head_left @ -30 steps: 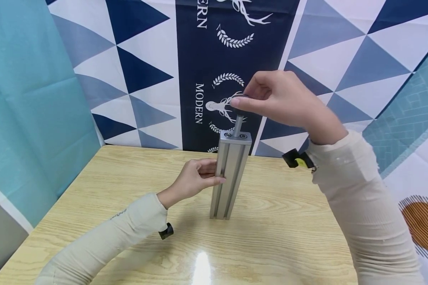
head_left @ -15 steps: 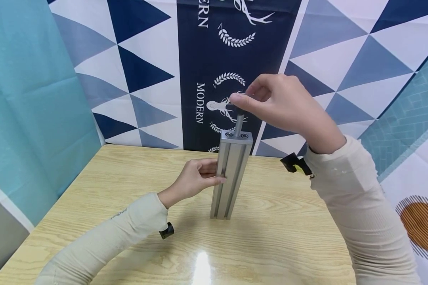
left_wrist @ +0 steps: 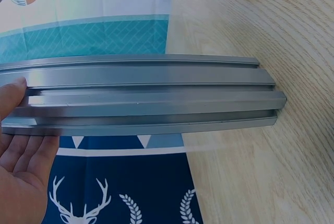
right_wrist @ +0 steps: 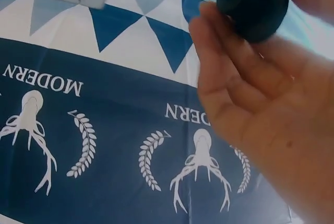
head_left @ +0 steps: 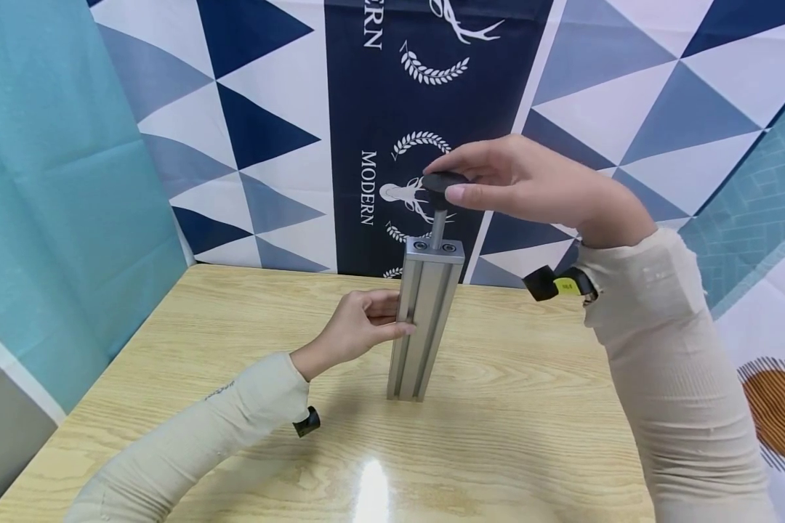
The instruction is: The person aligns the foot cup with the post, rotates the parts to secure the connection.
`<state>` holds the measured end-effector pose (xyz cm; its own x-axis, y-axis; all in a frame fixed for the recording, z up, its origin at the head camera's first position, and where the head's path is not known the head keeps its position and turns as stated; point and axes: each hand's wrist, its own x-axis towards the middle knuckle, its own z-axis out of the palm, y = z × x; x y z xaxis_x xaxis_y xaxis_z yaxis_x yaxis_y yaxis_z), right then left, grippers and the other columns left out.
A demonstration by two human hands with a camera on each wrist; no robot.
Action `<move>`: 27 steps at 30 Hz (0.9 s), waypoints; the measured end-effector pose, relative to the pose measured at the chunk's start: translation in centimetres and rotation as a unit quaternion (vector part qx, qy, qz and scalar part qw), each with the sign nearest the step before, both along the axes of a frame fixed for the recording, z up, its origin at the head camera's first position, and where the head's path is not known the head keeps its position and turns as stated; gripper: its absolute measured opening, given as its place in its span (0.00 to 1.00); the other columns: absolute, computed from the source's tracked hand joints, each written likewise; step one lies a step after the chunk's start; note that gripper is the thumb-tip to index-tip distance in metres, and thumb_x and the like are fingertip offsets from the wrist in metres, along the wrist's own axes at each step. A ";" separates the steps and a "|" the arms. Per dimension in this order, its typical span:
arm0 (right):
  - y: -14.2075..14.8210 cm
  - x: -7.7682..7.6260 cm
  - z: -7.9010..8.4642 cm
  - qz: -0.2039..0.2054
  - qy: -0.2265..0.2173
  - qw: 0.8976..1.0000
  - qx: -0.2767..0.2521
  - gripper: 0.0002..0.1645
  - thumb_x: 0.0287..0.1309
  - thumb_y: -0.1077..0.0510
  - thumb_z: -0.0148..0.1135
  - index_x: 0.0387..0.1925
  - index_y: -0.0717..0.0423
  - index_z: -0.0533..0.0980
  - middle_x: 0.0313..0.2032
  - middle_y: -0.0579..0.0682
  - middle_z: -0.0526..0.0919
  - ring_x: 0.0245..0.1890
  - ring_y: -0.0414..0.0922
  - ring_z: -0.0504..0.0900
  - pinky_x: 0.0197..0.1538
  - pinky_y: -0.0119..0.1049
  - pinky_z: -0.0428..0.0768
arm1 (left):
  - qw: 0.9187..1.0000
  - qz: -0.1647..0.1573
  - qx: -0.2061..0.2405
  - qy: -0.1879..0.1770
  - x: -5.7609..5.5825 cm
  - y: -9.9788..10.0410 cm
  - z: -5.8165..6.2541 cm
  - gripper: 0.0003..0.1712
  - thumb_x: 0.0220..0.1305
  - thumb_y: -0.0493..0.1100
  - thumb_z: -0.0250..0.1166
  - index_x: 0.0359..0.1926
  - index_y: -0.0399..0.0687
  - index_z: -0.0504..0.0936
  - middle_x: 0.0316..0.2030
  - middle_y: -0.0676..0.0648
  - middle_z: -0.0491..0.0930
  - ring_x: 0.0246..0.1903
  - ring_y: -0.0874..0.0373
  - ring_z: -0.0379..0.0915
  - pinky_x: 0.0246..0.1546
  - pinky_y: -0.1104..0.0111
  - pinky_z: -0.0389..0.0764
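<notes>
Thumb [head_left: 482, 196] shifted rightward, the right hand [head_left: 530, 181] pinches the upper-centre knob [head_left: 440, 184] above the upright bar [head_left: 427, 312] gripped by the left hand [head_left: 349, 330].

A counter with a pale yellow wood-grain top [head_left: 510, 414] fills the lower part of the head view. Behind its far edge hangs a printed cloth: a navy vertical band [head_left: 353, 102] with white deer heads, leaf sprigs and sideways "MODERN" lettering, flanked by navy, grey-blue and white triangles [head_left: 255, 131]. From the far left corner along the left edge runs a plain turquoise cloth wall [head_left: 59, 189], bordered below by a white strip [head_left: 16, 370] and a grey surface [head_left: 6, 436]. Beyond the right edge are a teal brick-patterned strip [head_left: 752, 196] and a white panel bearing an orange-brown disc with dark stripes [head_left: 781, 410]. A bright white glare [head_left: 371, 490] lies toward the near edge.
</notes>
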<state>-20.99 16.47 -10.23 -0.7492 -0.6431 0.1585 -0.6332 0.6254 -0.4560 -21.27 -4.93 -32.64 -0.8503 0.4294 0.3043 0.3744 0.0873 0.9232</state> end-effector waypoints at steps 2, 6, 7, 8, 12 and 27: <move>-0.3 0.1 -0.4 -0.043 0.021 0.999 -0.022 0.24 0.62 0.46 0.61 0.54 0.56 0.75 0.46 0.53 0.81 0.45 0.48 0.78 0.52 0.45 0.74 | 1.000 0.000 0.000 -0.001 0.0 0.0 0.0 0.26 0.55 0.35 0.72 0.55 0.34 0.78 0.44 0.39 0.84 0.45 0.52 0.82 0.46 0.67 0.83; -1.1 0.4 -1.5 -0.139 0.080 0.986 -0.048 0.29 0.53 0.37 0.66 0.40 0.58 0.76 0.39 0.54 0.82 0.40 0.47 0.76 0.45 0.44 0.75 | 1.000 -0.001 0.003 -0.001 0.1 0.0 0.0 0.26 0.55 0.34 0.71 0.55 0.34 0.78 0.44 0.39 0.84 0.45 0.52 0.82 0.45 0.67 0.83; -1.2 0.5 -1.7 -0.154 0.092 0.982 -0.053 0.29 0.52 0.36 0.66 0.38 0.58 0.75 0.36 0.53 0.81 0.38 0.46 0.75 0.42 0.43 0.74 | 1.000 -0.001 0.004 -0.001 0.1 0.0 0.0 0.26 0.55 0.34 0.71 0.55 0.34 0.78 0.44 0.39 0.84 0.45 0.52 0.82 0.45 0.67 0.83; -1.4 0.6 -1.9 -0.165 0.100 0.980 -0.058 0.29 0.52 0.35 0.66 0.36 0.58 0.75 0.35 0.53 0.81 0.36 0.46 0.74 0.40 0.42 0.73 | 1.000 -0.002 0.005 0.000 0.1 0.0 0.0 0.25 0.54 0.34 0.71 0.55 0.34 0.78 0.44 0.38 0.84 0.45 0.52 0.82 0.45 0.67 0.83; -1.5 0.8 -2.2 -0.182 0.109 0.975 -0.067 0.31 0.50 0.34 0.66 0.35 0.57 0.75 0.34 0.52 0.80 0.36 0.45 0.74 0.40 0.41 0.73 | 1.000 -0.004 0.008 0.003 0.1 0.0 0.0 0.25 0.54 0.33 0.71 0.55 0.34 0.78 0.44 0.38 0.84 0.45 0.51 0.82 0.45 0.67 0.83; 0.3 0.0 -0.4 -0.006 0.000 1.000 -0.008 0.27 0.69 0.45 0.51 0.65 0.49 0.69 0.64 0.50 0.71 0.62 0.51 0.72 0.65 0.58 0.66 | 1.000 -0.001 0.003 0.005 0.0 0.1 0.0 0.26 0.54 0.33 0.71 0.55 0.33 0.78 0.44 0.38 0.84 0.45 0.51 0.82 0.45 0.67 0.83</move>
